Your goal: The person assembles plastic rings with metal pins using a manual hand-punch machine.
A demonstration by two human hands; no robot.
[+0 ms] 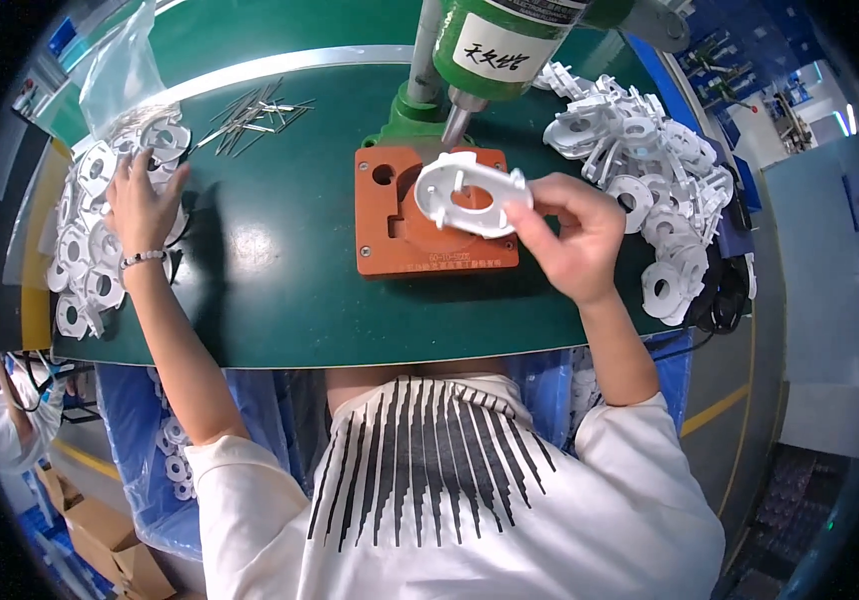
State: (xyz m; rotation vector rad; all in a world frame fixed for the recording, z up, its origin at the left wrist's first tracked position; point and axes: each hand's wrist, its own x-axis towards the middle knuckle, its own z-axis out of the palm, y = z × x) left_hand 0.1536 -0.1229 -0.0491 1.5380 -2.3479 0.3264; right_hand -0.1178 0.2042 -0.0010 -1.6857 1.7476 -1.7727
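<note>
Between the thumb and fingers of my right hand (578, 235) is a white plastic part (498, 215), oval with a round hole and small posts. It is tilted over an orange fixture block (378, 262), hiding some of the block's recess. Above it points the metal tip (458, 118) of a green press (490, 65). My left hand (145, 208) reaches onto a heap of similar white parts (75, 245) at the left, its thumb apart from the fingers. Nothing shows clearly in its grasp, though parts lie right under the fingertips.
Thin metal pins (250, 118) lie loose on the green table (280, 290). A second heap of white parts (665, 190) covers the right side, beside a black cable (725, 300). Below the table edge, a blue-lined bin (130, 440) holds more parts. A clear bag (125, 75) is back left.
</note>
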